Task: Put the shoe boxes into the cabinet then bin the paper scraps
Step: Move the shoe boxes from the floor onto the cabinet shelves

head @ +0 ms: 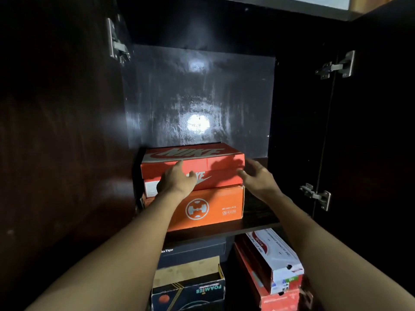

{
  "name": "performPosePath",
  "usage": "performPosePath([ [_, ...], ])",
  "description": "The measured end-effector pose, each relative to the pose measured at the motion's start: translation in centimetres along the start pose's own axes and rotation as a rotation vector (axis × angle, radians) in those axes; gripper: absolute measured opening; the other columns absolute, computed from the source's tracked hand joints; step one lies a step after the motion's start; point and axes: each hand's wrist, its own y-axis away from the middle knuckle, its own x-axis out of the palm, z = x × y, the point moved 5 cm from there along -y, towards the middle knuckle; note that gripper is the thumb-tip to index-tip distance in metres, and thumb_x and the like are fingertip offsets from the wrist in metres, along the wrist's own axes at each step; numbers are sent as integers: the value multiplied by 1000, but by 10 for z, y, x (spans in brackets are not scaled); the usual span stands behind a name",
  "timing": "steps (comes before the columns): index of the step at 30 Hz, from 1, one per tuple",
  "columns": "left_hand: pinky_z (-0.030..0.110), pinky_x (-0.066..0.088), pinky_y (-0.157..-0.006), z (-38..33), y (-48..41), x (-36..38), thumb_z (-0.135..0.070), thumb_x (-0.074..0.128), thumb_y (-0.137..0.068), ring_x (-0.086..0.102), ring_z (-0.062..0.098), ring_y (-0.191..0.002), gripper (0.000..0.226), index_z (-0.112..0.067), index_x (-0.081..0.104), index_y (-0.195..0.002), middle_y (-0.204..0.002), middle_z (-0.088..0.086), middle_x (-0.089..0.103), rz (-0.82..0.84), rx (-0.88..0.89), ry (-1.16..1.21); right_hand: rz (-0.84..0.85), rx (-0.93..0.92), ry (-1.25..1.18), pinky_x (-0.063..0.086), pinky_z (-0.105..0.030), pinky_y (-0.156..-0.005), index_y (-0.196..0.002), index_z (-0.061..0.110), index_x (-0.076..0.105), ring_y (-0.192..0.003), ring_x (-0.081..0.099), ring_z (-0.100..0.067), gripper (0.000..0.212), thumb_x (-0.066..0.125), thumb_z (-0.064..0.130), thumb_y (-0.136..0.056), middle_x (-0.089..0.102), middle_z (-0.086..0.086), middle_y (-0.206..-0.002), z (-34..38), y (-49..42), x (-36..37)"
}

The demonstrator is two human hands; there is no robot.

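Nike box (192, 163) atop orange box (210, 209), shelf (256, 213) beneath.

Two shoe boxes (193, 163) (208, 207) sit on the shelf (258, 223), four more shoe boxes (193, 254) (188, 288) (274, 259) (280, 299) below it, plus three hinges (118, 44) (336, 67) (316, 195) and two hands (177, 182) (258, 178).

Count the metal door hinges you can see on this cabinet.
3. The upper left hinge is on the left side; the upper right hinge and lower right hinge are on the right. More may be out of view.
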Motion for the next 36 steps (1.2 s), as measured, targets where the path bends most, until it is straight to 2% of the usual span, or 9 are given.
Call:
performPosePath([
  [4, 35, 48, -96, -28, 43, 0, -39, 57, -89, 59, 24, -116, 41, -27, 59, -128, -130, 1, 63, 80, 172, 94, -21, 14, 52, 42, -29, -100, -144, 17, 47, -127, 53, -22, 67, 65, 50, -89, 57, -7, -139, 3, 53, -29],
  [9, 27, 45, -96, -44, 107, 19, -32, 58, -91, 60, 17, -111, 35, -24, 62, -126, -120, 0, 66, 226, 298, 200, -61, 86, 123, 40, -26, -98, -143, 21, 48, -130, 51, -22, 59, 64, 45, -92, 56, -7, -141, -13, 127, -64],
  [12, 27, 48, -87, -51, 143, 40, -31, 60, -90, 61, 16, -95, 21, -26, 66, -109, -98, -1, 64, 304, 357, 274, -85, 153, 175, 39, -24, -92, -144, 23, 48, -128, 52, -21, 58, 61, 49, -93, 56, -4, -139, -31, 172, -85],
  [13, 28, 49, -87, -54, 154, 51, -35, 60, -88, 62, 16, -93, 25, -27, 67, -110, -97, -2, 65, 341, 367, 299, -109, 170, 200, 39, -25, -91, -143, 24, 48, -127, 53, -21, 58, 61, 49, -93, 57, -4, -138, -37, 188, -92],
  [16, 37, 52, -93, -67, 195, 90, -46, 58, -82, 65, 20, -100, 43, -30, 64, -121, -103, 1, 68, 486, 414, 330, -199, 247, 264, 40, -25, -93, -140, 24, 52, -126, 54, -20, 56, 62, 50, -91, 59, -5, -136, -65, 236, -113],
  [20, 33, 49, -92, -87, 263, 141, -46, 57, -87, 61, 13, -99, 40, -33, 60, -125, -107, -6, 68, 650, 502, 353, -270, 372, 357, 40, -27, -99, -139, 25, 53, -127, 54, -20, 55, 62, 50, -91, 60, -5, -135, -109, 309, -139],
  [24, 31, 49, -92, -98, 344, 192, -39, 58, -91, 63, 15, -102, 38, -30, 60, -128, -110, -4, 69, 824, 536, 412, -316, 530, 440, 43, -27, -91, -139, 21, 53, -117, 60, -25, 52, 62, 43, -93, 63, -9, -131, -153, 390, -166],
  [29, 36, 53, -89, -96, 455, 250, -33, 63, -89, 67, 20, -97, 37, -24, 64, -124, -104, 3, 72, 1057, 486, 498, -428, 701, 468, 46, -39, -102, -135, 18, 57, -125, 56, -24, 52, 65, 44, -91, 61, -9, -134, -202, 504, -191],
  [36, 26, 44, -81, -66, 613, 315, -37, 59, -93, 62, 19, -104, 42, -24, 55, -132, -126, 3, 61, 1322, 372, 451, -429, 953, 493, 45, -42, -104, -138, 18, 53, -129, 53, -24, 54, 61, 46, -93, 57, -9, -139, -273, 663, -197],
])
